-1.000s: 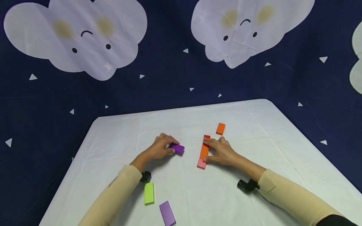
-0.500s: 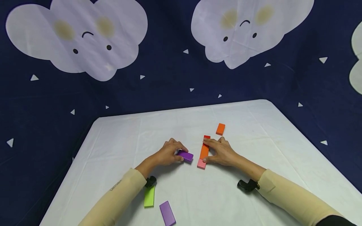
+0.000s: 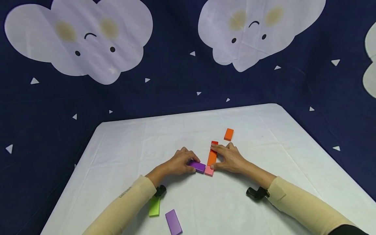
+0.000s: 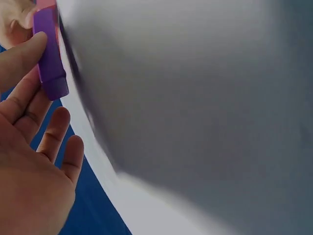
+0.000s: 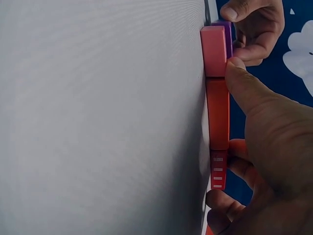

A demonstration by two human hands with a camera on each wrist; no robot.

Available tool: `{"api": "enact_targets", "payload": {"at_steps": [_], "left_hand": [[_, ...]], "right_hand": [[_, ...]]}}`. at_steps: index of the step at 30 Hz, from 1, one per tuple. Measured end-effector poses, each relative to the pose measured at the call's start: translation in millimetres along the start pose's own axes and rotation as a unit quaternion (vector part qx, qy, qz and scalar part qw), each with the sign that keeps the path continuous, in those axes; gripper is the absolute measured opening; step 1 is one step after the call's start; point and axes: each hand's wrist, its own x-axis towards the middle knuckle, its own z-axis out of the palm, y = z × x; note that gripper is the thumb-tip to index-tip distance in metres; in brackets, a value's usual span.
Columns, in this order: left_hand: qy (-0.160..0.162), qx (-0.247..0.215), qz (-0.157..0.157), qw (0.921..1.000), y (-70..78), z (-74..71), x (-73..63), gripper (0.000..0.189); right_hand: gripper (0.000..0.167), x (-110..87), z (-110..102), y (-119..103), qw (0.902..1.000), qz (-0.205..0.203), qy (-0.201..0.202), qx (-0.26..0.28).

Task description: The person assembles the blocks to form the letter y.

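Note:
In the head view my left hand (image 3: 178,162) pinches a dark purple block (image 3: 198,167) between thumb and fingers, its right end right at a short pink block (image 3: 209,171). That pink block, a longer orange block (image 3: 212,158) and a red block (image 3: 214,142) lie end to end in a row. Across this row spreads my right hand (image 3: 230,158), thumb on the pink block and fingers at the red one. The right wrist view shows the thumb over the pink block (image 5: 214,51) and white marks on the red block (image 5: 218,170).
Beyond the row lies a loose orange block (image 3: 228,134). A lime green block (image 3: 154,207), partly covered by the left wrist camera (image 3: 160,190), and a light purple block (image 3: 173,222) lie nearer. All rest on a white-covered table (image 3: 141,140) before a dark blue cloud backdrop (image 3: 170,71).
My left hand has carried the dark purple block right and nearer, from well apart up to the pink block. The right hand stays on the row.

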Motion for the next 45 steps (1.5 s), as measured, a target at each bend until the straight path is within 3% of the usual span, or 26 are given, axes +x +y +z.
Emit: {"api": "enact_targets", "payload": {"at_steps": [7, 20, 35, 39, 45], "left_hand": [[-0.003, 0.001, -0.001, 1.0000, 1.7, 5.6, 2.6, 0.032], [0.020, -0.005, 0.018, 0.9996, -1.0, 7.0, 5.4, 0.041], [0.019, -0.001, 0.011, 0.9998, 5.1, 3.0, 12.6, 0.031], [0.027, -0.015, -0.011, 0.9995, 9.2, -5.5, 25.9, 0.031], [0.054, -0.008, -0.028, 0.9981, 13.0, -13.7, 71.0, 0.035]], "right_hand": [[0.082, -1.2, -2, 2, 1.0000, 0.002, 0.002, 0.000], [0.082, -4.1, -6, 7, 1.0000, 0.007, 0.005, -0.003], [0.083, -6.3, -11, 10, 0.9999, 0.012, 0.002, -0.003], [0.084, -5.3, -10, 8, 0.9999, 0.014, -0.002, 0.001], [0.084, -2.2, -1, 0, 0.9999, 0.003, -0.008, 0.007]]}}
